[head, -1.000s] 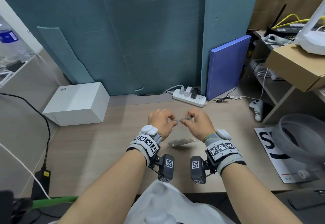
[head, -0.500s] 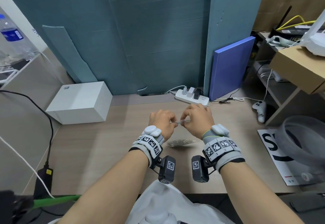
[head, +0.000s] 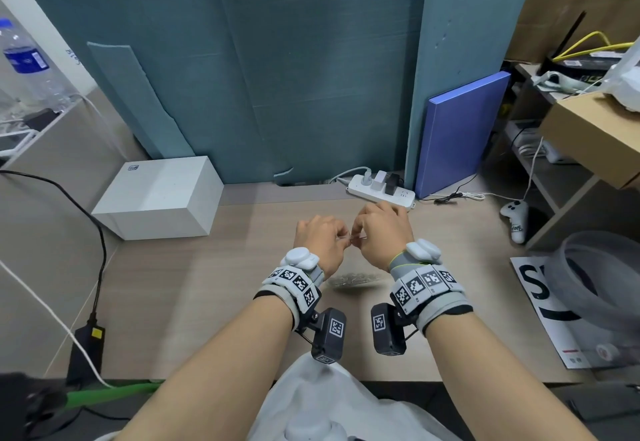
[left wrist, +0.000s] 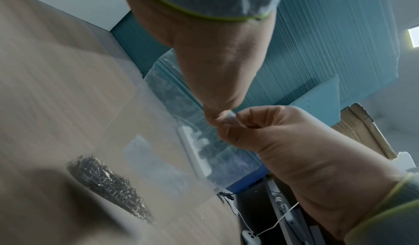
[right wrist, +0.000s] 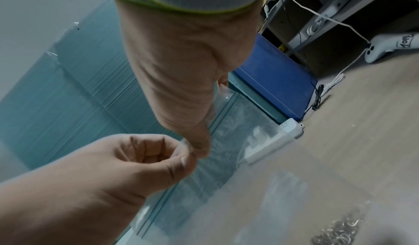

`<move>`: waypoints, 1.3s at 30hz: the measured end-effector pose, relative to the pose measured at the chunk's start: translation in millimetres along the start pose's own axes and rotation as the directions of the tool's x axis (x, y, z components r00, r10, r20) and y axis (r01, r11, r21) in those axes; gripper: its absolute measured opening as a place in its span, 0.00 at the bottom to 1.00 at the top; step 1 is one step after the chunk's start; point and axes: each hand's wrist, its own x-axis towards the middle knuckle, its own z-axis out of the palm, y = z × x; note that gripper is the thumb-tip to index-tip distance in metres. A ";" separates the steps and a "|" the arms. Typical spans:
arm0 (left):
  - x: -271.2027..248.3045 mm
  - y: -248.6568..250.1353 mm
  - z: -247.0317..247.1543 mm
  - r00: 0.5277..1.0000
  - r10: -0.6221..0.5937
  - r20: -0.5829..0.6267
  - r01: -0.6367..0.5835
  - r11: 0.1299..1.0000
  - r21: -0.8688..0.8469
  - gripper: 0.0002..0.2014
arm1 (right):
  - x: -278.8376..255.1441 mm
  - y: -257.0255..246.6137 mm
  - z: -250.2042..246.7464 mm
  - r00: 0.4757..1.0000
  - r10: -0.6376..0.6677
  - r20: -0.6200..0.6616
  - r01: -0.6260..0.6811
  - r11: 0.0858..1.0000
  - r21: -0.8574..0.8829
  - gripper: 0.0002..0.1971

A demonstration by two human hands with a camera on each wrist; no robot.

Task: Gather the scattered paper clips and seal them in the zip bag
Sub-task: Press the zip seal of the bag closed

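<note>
A person sits at a wooden desk (head: pixel 180 288), both forearms reaching forward, a camera strapped to each wrist. The two hands are raised above the desk and meet close together. The left hand (head: pixel 320 241) and the right hand (head: pixel 379 236) each have thumb and forefinger curled into a pinch on the top edge of a clear zip bag (left wrist: pixel 172 141), the other fingers tucked in.

The bag hangs down from the hands toward the desk. Its sealing strip runs left to right between the two pinches, so the long axis of the opening lies across the person's body. In the wrist views the two pinch points almost touch, near one end of the strip, with most of the strip stretching away to the person's right.

The paper clips (left wrist: pixel 106 184) sit in a dark silvery heap at the bottom of the bag, below the hands and closer to the person's body. No loose clips are visible on the desk.

The gathering looks finished and the sealing is probably under way. Whether the strip is already pressed closed cannot be told. The right hand seems better placed to slide along it.
</note>
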 end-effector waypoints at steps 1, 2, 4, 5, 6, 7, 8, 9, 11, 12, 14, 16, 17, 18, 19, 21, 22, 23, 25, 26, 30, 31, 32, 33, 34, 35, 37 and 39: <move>-0.5 -0.6 0.4 1.000 -0.001 -0.005 0.001 1.000 -0.003 0.06 | 0.4 1.0 0.9 1.000 0.006 0.007 -0.006 1.000 -0.004 0.02; -0.6 -2.1 -0.1 1.000 -0.007 -0.009 0.007 1.000 -0.009 0.06 | 0.4 2.9 2.1 1.000 0.017 0.006 -0.017 1.000 -0.005 0.04; 0.0 -7.3 -1.4 1.000 -0.030 -0.008 0.029 1.000 -0.011 0.07 | -1.3 7.9 3.7 0.999 0.051 -0.005 -0.051 0.999 0.010 0.05; 0.4 -9.8 -1.6 0.999 -0.035 -0.007 0.035 0.999 -0.007 0.07 | -2.5 9.5 3.9 0.998 0.063 -0.013 -0.063 0.998 0.022 0.04; 0.6 -11.5 -1.4 0.999 -0.034 -0.007 0.034 0.999 -0.001 0.06 | -3.0 9.9 4.3 0.997 0.067 -0.024 -0.067 0.997 0.028 0.03; 0.4 -11.6 -1.4 1.000 -0.026 -0.007 0.026 1.000 0.007 0.05 | -3.0 8.6 4.1 0.998 0.063 -0.032 -0.062 0.998 0.031 0.01; 0.3 -10.6 -0.8 1.000 -0.015 -0.005 0.015 1.000 0.014 0.05 | -2.4 6.2 4.3 0.998 0.054 -0.039 -0.053 0.998 0.028 0.02; -0.1 -9.1 -0.2 1.000 -0.004 -0.003 0.004 1.000 0.018 0.04 | -1.7 3.1 4.8 0.998 0.045 -0.037 -0.044 0.999 0.024 0.03; -0.4 -6.4 1.0 1.000 0.008 -0.010 -0.008 1.000 0.016 0.05 | -0.4 -1.3 5.6 1.000 0.025 -0.017 -0.025 1.000 0.012 0.03; -0.6 -6.4 0.7 1.000 0.004 -0.016 -0.003 1.000 0.008 0.05 | -0.2 -1.5 6.3 1.000 0.022 -0.012 -0.022 1.000 0.006 0.04; -0.5 -9.8 -1.6 0.999 -0.017 -0.028 0.017 1.000 -0.009 0.07 | -1.2 1.7 7.1 0.999 0.040 -0.013 -0.040 0.999 0.011 0.05; 0.0 -14.8 -3.6 0.999 -0.036 -0.031 0.035 0.999 -0.015 0.05 | -3.4 5.4 7.5 0.998 0.066 -0.012 -0.066 0.997 0.027 0.06; -0.2 -16.1 -3.8 0.999 -0.036 -0.029 0.036 0.999 -0.014 0.05 | -4.2 5.6 7.6 0.998 0.070 -0.006 -0.070 0.997 0.040 0.05; -0.3 -16.5 -3.6 0.999 -0.032 -0.027 0.031 0.999 -0.009 0.05 | -4.3 4.4 7.6 0.998 0.065 -0.001 -0.064 0.997 0.051 0.04; -0.4 -16.1 -2.9 0.999 -0.026 -0.025 0.025 1.000 -0.002 0.05 | -4.0 2.5 7.9 0.998 0.056 0.002 -0.056 0.997 0.061 0.03; -0.7 -14.4 -1.0 1.000 -0.011 -0.022 0.011 1.000 0.004 0.05 | -2.5 -2.2 8.5 0.999 0.037 0.010 -0.037 0.996 0.076 0.03; -1.1 -14.1 0.1 1.000 -0.005 -0.018 0.005 1.000 -0.001 0.05 | -1.6 -3.4 9.4 0.999 0.030 0.016 -0.031 0.997 0.074 0.03; -1.5 -14.6 0.2 1.000 -0.006 -0.014 0.006 1.000 -0.010 0.06 | -1.0 -3.7 10.0 0.999 0.029 0.020 -0.030 0.997 0.067 0.04; -2.6 -19.6 -1.0 0.999 -0.031 -0.015 0.031 0.999 -0.028 0.08 | -0.2 -1.8 12.2 0.999 0.040 0.019 -0.041 0.997 0.059 0.06; -2.6 -23.2 -1.4 0.999 -0.046 -0.021 0.045 0.998 -0.038 0.08 | -0.4 -0.7 13.1 0.999 0.049 0.018 -0.050 0.997 0.063 0.07; -3.3 -28.7 -1.5 0.998 -0.057 -0.018 0.056 0.997 -0.061 0.06 | -0.1 -3.9 16.7 0.999 0.050 0.020 -0.051 0.993 0.105 0.03; -3.6 -27.9 -1.1 0.999 -0.050 -0.017 0.049 0.997 -0.067 0.07 | 0.5 -6.6 17.5 0.999 0.038 0.028 -0.041 0.992 0.115 0.04; -3.6 -26.9 -0.4 0.999 -0.045 -0.017 0.043 0.996 -0.078 0.08 | 1.4 -8.8 18.1 0.999 0.022 0.039 -0.027 0.992 0.123 0.05; -3.6 -26.7 0.2 0.999 -0.048 -0.015 0.047 0.995 -0.091 0.09 | 2.1 -10.1 18.5 0.999 0.008 0.045 -0.013 0.992 0.122 0.04; -3.7 -27.6 0.4 0.998 -0.061 -0.015 0.059 0.993 -0.107 0.09 | 2.8 -10.6 18.6 0.999 -0.002 0.044 -0.003 0.993 0.115 0.03; -3.7 -29.5 0.8 0.997 -0.078 -0.018 0.075 0.989 -0.124 0.09 | 3.0 -10.1 18.5 0.999 -0.003 0.042 -0.001 0.994 0.107 0.02; -3.4 -34.1 0.6 0.995 -0.101 -0.020 0.096 0.983 -0.159 0.07 | 3.5 -7.9 18.7 0.999 0.006 0.037 -0.009 0.995 0.100 0.01; -3.0 -35.1 0.1 0.995 -0.099 -0.003 0.097 0.978 -0.184 0.06 | 3.1 -6.8 19.3 0.999 0.022 0.042 -0.026 0.993 0.111 0.03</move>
